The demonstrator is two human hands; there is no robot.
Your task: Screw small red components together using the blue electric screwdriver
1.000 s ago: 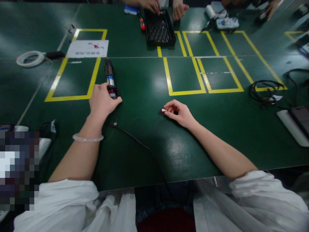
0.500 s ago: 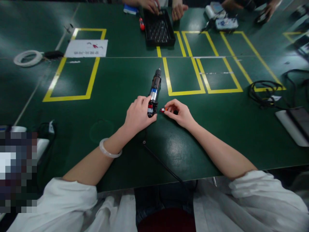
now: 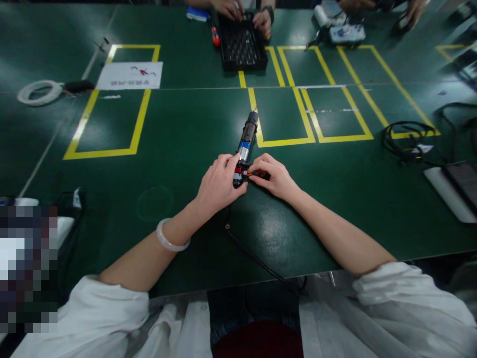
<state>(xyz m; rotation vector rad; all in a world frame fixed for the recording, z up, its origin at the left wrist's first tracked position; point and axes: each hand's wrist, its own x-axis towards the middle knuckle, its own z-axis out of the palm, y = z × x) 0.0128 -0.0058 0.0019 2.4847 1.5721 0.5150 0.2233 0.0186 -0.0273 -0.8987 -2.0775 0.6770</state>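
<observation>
What looks like an electric screwdriver (image 3: pixel 246 138), black with a blue-and-silver band and a thin bit at its far end, points away from me over the table. My left hand (image 3: pixel 220 183) is wrapped round its near end, where red and grey parts show between thumb and fingers. Pinched in my right hand (image 3: pixel 274 174) is a small red-and-orange piece (image 3: pixel 250 173), held against the right side of that end. Fingertips cover most of the piece, so I cannot tell whether it is joined to the tool. A black cable (image 3: pixel 253 252) runs from below my left hand to the table's near edge.
Yellow tape outlines (image 3: pixel 286 143) mark the green table. Across from me, a person's hands (image 3: pixel 263 24) work at a black tray (image 3: pixel 244 62). A printed sheet (image 3: pixel 130 75) and white coil (image 3: pixel 39 93) lie left; a coiled black cable (image 3: pixel 406 141) and a tablet-like device (image 3: pixel 460 191) lie right.
The small piece has come from just right of the screwdriver to against its side. My left hand and the screwdriver have shifted slightly right, and the tool leans more to the right.
</observation>
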